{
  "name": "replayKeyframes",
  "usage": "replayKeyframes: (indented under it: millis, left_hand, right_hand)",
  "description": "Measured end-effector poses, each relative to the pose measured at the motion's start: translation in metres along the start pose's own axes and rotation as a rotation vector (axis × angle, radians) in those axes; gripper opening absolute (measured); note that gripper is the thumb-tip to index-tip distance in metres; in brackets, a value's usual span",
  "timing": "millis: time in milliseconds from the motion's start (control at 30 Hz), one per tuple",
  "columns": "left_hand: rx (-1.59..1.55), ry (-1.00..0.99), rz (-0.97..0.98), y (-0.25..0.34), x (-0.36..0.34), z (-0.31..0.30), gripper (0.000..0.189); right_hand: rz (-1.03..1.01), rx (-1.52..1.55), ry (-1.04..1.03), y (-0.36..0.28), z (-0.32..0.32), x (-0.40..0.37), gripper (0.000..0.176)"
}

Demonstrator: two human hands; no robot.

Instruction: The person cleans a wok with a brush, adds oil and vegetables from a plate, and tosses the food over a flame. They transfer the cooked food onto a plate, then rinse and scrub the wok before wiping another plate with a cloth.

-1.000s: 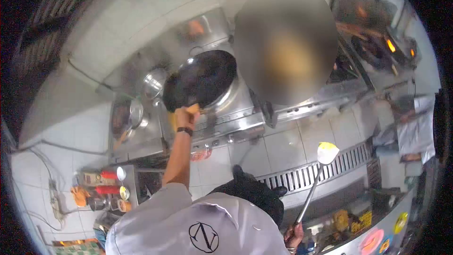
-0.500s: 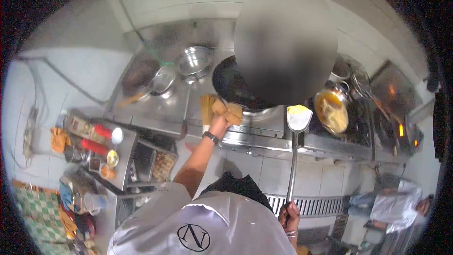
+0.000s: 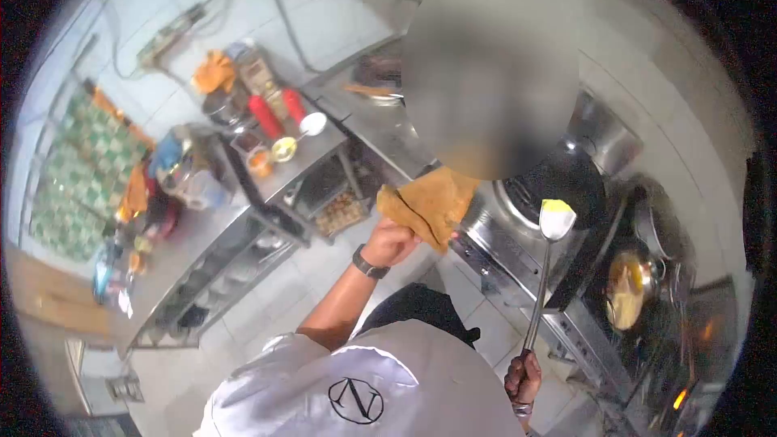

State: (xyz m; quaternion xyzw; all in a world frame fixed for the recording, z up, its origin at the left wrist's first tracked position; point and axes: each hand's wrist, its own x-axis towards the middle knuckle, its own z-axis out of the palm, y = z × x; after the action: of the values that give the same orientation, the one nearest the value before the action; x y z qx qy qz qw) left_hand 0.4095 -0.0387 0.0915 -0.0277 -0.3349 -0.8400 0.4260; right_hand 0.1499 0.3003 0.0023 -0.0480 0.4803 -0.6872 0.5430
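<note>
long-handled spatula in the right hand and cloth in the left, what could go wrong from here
The yellow patch on the blade of the spatula might drop off if it is loose, as the right hand holds only the handle's far end.
The blade could knock the dark wok, which it overlaps in this view.
The folded brown cloth spreads well beyond the left hand, so a loose edge might brush the stove.

A tan cloth (image 3: 443, 198) is held near one edge in the left grip (image 3: 392, 243), folded over, a dark gap running along the fold, its broad part spread forward. A long-handled metal turner (image 3: 556, 223) is held by its handle's end in the right grip (image 3: 524, 376), its pale head yellow-edged.
</note>
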Motion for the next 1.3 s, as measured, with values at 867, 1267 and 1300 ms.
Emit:
replayKeyframes:
  millis: [867,1267,1300]
  left_hand:
    - [1.503,0.571,0.156,-0.065,-0.108,0.003,0.022]
    - [1.300,-0.126,-0.159,-0.080,0.008,-0.057,0.045]
    - [1.284,-0.154,-0.009,-0.080,0.024,-0.054,0.042]
  right_hand:
    - [-0.020,0.118,0.050,-0.004,-0.038,-0.033,0.013]
    - [-0.140,0.064,0.277,-0.019,0.015,0.062,0.016]
    - [-0.149,0.066,0.288,-0.020,0.021,0.075,0.016]
